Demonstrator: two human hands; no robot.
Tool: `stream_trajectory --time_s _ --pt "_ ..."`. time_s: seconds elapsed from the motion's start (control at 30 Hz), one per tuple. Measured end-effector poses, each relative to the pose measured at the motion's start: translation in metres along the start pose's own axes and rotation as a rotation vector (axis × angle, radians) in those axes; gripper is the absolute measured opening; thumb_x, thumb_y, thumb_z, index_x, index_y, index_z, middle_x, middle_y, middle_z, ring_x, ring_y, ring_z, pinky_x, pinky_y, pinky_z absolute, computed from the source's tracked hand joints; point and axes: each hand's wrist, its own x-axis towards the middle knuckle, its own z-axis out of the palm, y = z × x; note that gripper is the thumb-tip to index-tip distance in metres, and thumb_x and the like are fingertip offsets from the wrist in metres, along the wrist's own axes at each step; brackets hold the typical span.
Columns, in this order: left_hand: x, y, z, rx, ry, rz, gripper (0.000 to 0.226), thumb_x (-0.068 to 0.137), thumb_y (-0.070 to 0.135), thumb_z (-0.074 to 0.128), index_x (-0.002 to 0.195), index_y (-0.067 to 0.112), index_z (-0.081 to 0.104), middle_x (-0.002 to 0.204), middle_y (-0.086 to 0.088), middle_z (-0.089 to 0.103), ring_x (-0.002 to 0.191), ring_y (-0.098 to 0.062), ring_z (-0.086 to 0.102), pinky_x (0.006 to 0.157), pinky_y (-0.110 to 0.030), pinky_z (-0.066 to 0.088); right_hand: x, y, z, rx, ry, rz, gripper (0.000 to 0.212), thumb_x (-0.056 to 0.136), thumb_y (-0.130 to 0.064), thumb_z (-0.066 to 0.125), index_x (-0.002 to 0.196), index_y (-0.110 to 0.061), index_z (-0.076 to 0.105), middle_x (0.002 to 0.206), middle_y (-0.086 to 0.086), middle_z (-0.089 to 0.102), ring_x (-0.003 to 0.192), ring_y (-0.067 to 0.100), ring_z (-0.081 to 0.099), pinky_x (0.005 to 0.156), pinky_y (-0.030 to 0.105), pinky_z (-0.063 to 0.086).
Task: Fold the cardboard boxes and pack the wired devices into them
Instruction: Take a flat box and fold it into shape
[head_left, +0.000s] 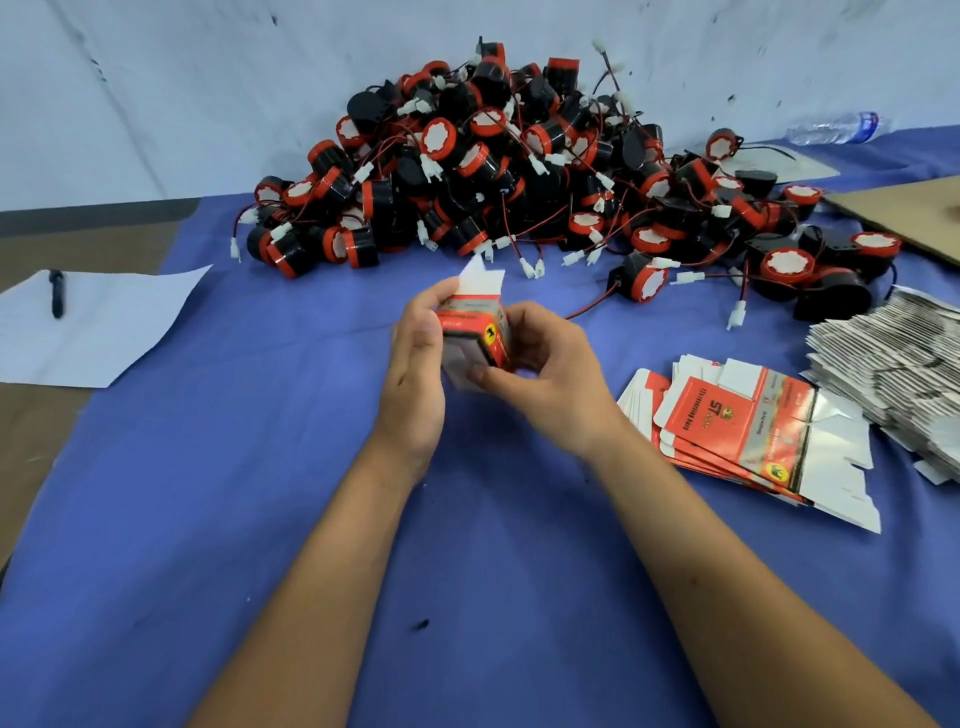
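I hold one small box (475, 338) up over the middle of the worktop (260, 519). My left hand (415, 374) grips its side and my right hand (540, 374) pinches the bottom flaps. I should tuck each flap in flat and keep the corners square, not squash it. The top flap stays up, ready for a wired device from the pile (519, 171) at the far edge.

Blurred print on the small box (475, 332), partly hidden by fingers (524, 322); flat box stack (893, 364) cut off at right edge.
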Motion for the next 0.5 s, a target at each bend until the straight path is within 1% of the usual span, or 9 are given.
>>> stream_trajectory --time_s 0.07,0.17,0.23,0.27,0.33,0.4,0.43,0.47,0.5 --pt "0.002 -0.005 -0.001 0.131 0.033 0.037 0.039 0.101 0.044 0.037 0.13 0.03 0.058 0.135 0.002 0.056 0.129 -0.016 0.054 0.113 -0.04 0.043 0.0 0.003 0.002 -0.58 0.114 -0.187 0.025 0.081 -0.01 0.079 0.098 -0.012 0.061 0.09 0.0 0.066 0.084 0.027 0.06 0.078 0.042 0.049" --pt "0.005 -0.015 0.003 0.181 0.035 -0.023 0.039 0.095 0.048 0.057 0.125 0.024 0.06 0.127 0.003 0.066 0.113 -0.006 0.063 0.099 -0.03 0.052 0.0 -0.001 0.006 -0.923 -0.05 -0.163 0.022 0.084 -0.022 0.07 0.104 -0.02 0.059 0.101 -0.006 0.068 0.1 0.026 0.06 0.096 0.043 0.04" --pt "0.008 -0.023 0.002 0.26 0.082 -0.039 0.035 0.098 0.041 0.068 0.123 0.019 0.059 0.119 0.004 0.07 0.107 -0.007 0.066 0.095 -0.035 0.055 -0.002 -0.002 0.006 -0.963 -0.141 -0.129 0.028 0.088 -0.035 0.067 0.111 -0.021 0.062 0.109 -0.006 0.07 0.112 0.023 0.059 0.109 0.047 0.034" --pt "0.01 -0.026 0.001 0.267 0.101 -0.051 0.029 0.099 0.037 0.067 0.121 0.018 0.06 0.115 0.004 0.071 0.104 -0.008 0.068 0.094 -0.039 0.056 -0.003 -0.004 0.003 -0.921 -0.131 -0.187 0.03 0.088 -0.035 0.068 0.113 -0.019 0.066 0.111 -0.004 0.071 0.118 0.024 0.058 0.111 0.048 0.035" --pt "0.013 -0.029 -0.002 0.258 0.117 -0.076 0.024 0.101 0.035 0.065 0.117 0.018 0.06 0.111 0.005 0.072 0.102 -0.011 0.069 0.092 -0.042 0.057 -0.002 -0.01 -0.005 -0.714 0.105 -0.405 0.02 0.088 -0.02 0.071 0.105 -0.01 0.073 0.111 0.004 0.071 0.117 0.029 0.056 0.104 0.04 0.042" --pt "0.014 -0.032 -0.002 0.308 0.119 -0.062 0.023 0.1 0.037 0.066 0.116 0.022 0.058 0.109 0.014 0.069 0.098 0.004 0.066 0.085 -0.027 0.055 0.009 -0.012 -0.018 -0.585 0.456 -0.508 0.009 0.09 -0.01 0.063 0.091 -0.005 0.071 0.098 0.006 0.068 0.1 0.028 0.056 0.088 0.03 0.044" --pt "0.014 -0.032 -0.001 0.339 0.116 -0.048 0.023 0.1 0.037 0.067 0.116 0.024 0.057 0.107 0.018 0.066 0.095 0.012 0.063 0.081 -0.018 0.051 0.019 -0.009 -0.03 -0.601 0.589 -0.449 0.012 0.092 -0.009 0.058 0.087 -0.006 0.068 0.092 0.005 0.065 0.093 0.027 0.054 0.081 0.029 0.043" --pt "0.013 -0.033 0.0 0.363 0.112 -0.038 0.022 0.099 0.035 0.067 0.115 0.025 0.056 0.105 0.021 0.065 0.092 0.017 0.06 0.076 -0.009 0.046 0.032 -0.004 -0.043 -0.658 0.631 -0.32 0.013 0.093 -0.01 0.055 0.088 -0.006 0.066 0.09 0.006 0.063 0.092 0.028 0.052 0.077 0.032 0.043" --pt "0.013 -0.033 0.002 0.379 0.108 -0.032 0.021 0.099 0.034 0.068 0.115 0.026 0.055 0.104 0.022 0.064 0.089 0.021 0.059 0.072 -0.004 0.043 0.045 0.004 -0.058 -0.765 0.577 -0.137 0.013 0.093 -0.009 0.053 0.095 -0.007 0.065 0.095 0.007 0.062 0.098 0.03 0.051 0.077 0.037 0.044"
